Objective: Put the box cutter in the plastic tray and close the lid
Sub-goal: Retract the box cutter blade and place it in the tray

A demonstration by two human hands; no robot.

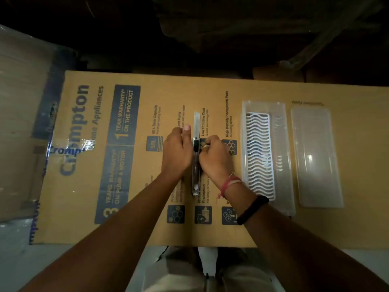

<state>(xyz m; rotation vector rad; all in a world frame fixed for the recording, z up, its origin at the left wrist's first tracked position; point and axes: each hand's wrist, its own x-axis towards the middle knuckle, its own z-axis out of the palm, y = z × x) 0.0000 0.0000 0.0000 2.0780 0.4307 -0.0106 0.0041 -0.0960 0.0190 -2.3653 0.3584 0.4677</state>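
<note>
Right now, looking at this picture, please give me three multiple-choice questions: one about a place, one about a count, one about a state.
1. Where is the plastic tray relative to the box cutter?
A. left
B. right
C. underneath

2. How many hands touch the box cutter?
A. none
B. one
C. two

3. What is the state of the tray?
A. open, lid lying beside it
B. closed
C. upside down

Answers:
1 B, it lies on the cardboard to the cutter's right.
2 C, the left hand and right hand both rest against it.
3 A, the white wavy insert shows inside.

Box cutter (196, 157) on cardboard (147, 232), tray (282, 186) right, lid (316, 159) beyond
</note>
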